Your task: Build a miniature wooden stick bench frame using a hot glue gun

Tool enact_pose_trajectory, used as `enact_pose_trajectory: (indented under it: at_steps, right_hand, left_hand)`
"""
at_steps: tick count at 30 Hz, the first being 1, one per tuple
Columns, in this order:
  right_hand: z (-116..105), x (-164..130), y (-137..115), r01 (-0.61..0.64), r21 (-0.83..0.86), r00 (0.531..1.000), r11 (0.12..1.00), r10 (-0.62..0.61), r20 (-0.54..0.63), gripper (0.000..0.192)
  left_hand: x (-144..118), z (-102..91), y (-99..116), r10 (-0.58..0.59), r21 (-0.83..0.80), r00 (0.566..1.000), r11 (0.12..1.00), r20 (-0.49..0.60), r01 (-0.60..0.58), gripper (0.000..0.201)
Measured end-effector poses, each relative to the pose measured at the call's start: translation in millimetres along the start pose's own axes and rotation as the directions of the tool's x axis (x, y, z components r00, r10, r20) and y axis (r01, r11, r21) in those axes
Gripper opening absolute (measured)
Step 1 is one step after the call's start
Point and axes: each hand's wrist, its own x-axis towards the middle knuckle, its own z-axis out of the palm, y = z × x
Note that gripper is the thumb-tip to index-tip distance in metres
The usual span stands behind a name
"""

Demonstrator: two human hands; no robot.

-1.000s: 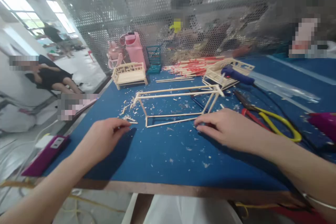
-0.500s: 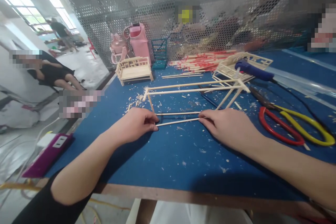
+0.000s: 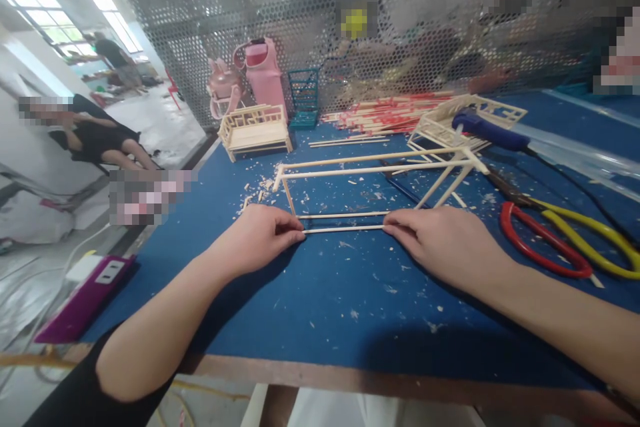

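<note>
A frame of thin wooden sticks (image 3: pixel 370 167) stands on the blue tabletop, two long rails on top and slanting legs at the right. Low at its near side, my left hand (image 3: pixel 267 230) pinches the left end of a wooden stick (image 3: pixel 345 229) between thumb and fingers. The same stick's right end is in the pinch of my right hand (image 3: pixel 433 237). A second stick (image 3: pixel 345 216) runs parallel just behind it. The fingers hide both ends, so I cannot tell whether the near stick touches the frame.
A small wooden bench (image 3: pixel 257 131) stands back left, near a pink bottle holder (image 3: pixel 264 77). Red-tipped sticks (image 3: pixel 380 113) lie behind the frame. At right are a blue glue gun (image 3: pixel 493 132) and red-and-yellow-handled scissors (image 3: pixel 545 243). A purple power strip (image 3: pixel 85 300) sits on the left edge.
The near stick now lies more level, closer to parallel with the one behind it. Both hands keep their pinch and the view has shifted slightly.
</note>
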Motion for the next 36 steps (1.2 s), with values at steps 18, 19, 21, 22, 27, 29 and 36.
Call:
enact_pose_trajectory:
  at_steps: [18,19,21,22,27,29,36]
  right_hand:
    - [-53.9,-2.6,59.3,-0.105,0.308,0.972,0.946,0.032,0.234,0.010]
    - [-49.8,-1.1,57.3,-0.120,0.311,0.969,0.943,0.043,0.244,0.009]
    - [-43.1,1.3,53.1,-0.143,0.310,0.966,0.940,0.064,0.251,0.018]
    - [-41.0,2.2,51.4,-0.149,0.306,0.964,0.940,0.070,0.256,0.020]
    - [-37.5,4.9,48.6,-0.106,0.292,0.970,0.950,0.033,0.242,0.014]
    - [-36.7,5.6,48.4,-0.108,0.302,0.971,0.947,0.036,0.235,0.013]
    - [-35.9,5.9,46.7,-0.117,0.323,0.972,0.939,0.042,0.232,0.010]
  left_hand:
    - [20.8,16.8,38.8,0.356,0.252,0.924,0.915,-0.143,-0.314,0.025]
    - [26.2,20.1,44.3,0.368,0.284,0.924,0.901,-0.102,-0.327,0.025]
    - [34.6,26.2,50.0,0.373,0.317,0.926,0.886,-0.058,-0.337,0.025]
    - [37.2,28.6,50.3,0.376,0.319,0.925,0.885,-0.060,-0.339,0.026]
    - [38.7,34.7,40.8,0.408,0.309,0.903,0.883,-0.132,-0.353,0.031]
    - [37.7,35.5,38.5,0.419,0.324,0.897,0.876,-0.140,-0.358,0.031]
    - [36.7,35.9,39.1,0.437,0.359,0.887,0.860,-0.151,-0.362,0.028]
